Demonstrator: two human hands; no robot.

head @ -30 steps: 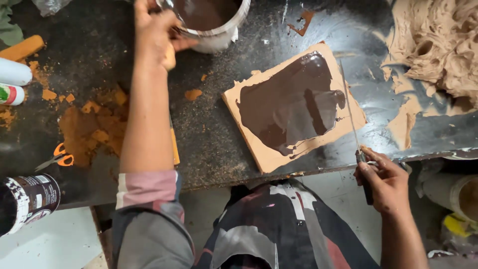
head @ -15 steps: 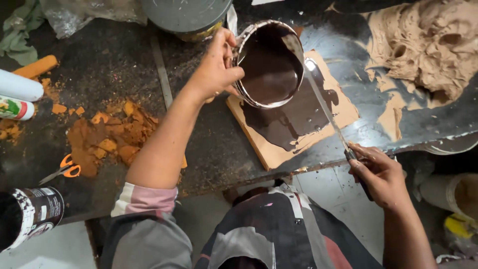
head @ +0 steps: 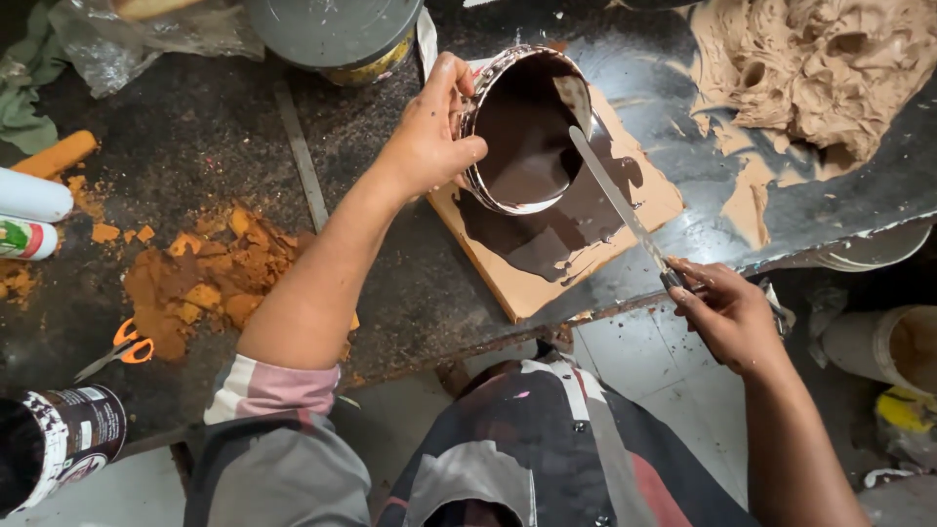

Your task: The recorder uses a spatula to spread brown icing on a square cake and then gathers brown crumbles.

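Far left on the dark worktop (head: 205, 146) lie a heap of orange powder (head: 210, 278) and, near its lower edge, a pair of orange-handled scissors (head: 122, 346); neither is close to a hand. Moving right, the left hand (head: 429, 132) reaches up from the lower left, and its grip is closed on the rim of a round tin (head: 522, 127), thumb over the near edge and fingers wrapped around the outer wall. The tin is tipped on its side, mouth turned toward the camera and to the right, its inside coated with glossy dark brown paste. It sits over the upper left part of a tan board (head: 508, 283), which lies flat and turned at an angle, with a pool of dark brown paste (head: 556, 229) spread across it below and to the right of the tin. The palette knife (head: 615, 200) is what ties the two hands together: its long axis runs on a diagonal from upper left to lower right, the blade tip inside the tin's mouth against the far inner wall, the blade crossing above the pool, the handle ending past the worktop's front edge. There the right hand (head: 727, 312) holds it, grip closed narrowly around the handle. So the tin lies up and to the left of the right hand, along the blade's own line, and the left hand is the nearer one to it. Further right, a mound of pale beige putty (head: 810, 68) sits well apart from both hands.
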